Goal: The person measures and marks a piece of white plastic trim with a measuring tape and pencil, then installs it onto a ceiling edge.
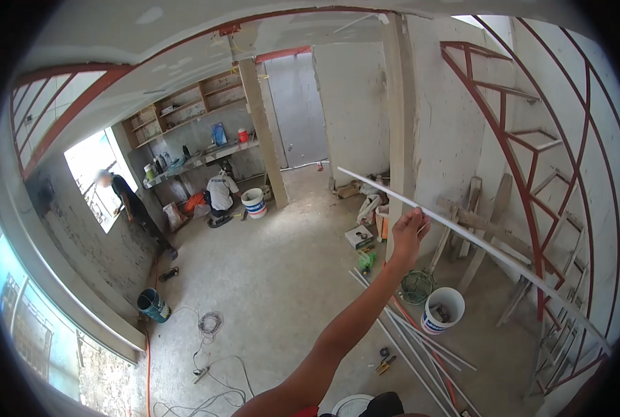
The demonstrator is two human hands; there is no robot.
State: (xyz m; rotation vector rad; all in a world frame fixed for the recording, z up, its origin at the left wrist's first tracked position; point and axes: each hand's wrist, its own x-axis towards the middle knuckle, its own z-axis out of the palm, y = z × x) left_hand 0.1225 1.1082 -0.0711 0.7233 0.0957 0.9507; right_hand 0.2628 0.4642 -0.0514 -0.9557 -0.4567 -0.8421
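My left hand (411,226) is raised at the end of an outstretched arm, its fingers closed round a long, thin white pipe (478,242). The pipe slants across the right half of the head view, from an upper end near the middle of the room down to the far right edge. Below the arm, several similar white pipes (421,345) lie on the floor beside an orange hose. Nothing of my right hand shows.
Right: a white bucket (443,313), leaning wood planks (487,233) and a red metal stair frame (508,139). Pliers (386,365) and cables (209,323) lie on the floor. One person (132,208) stands by the window; another (219,194) crouches near a bucket (254,205).
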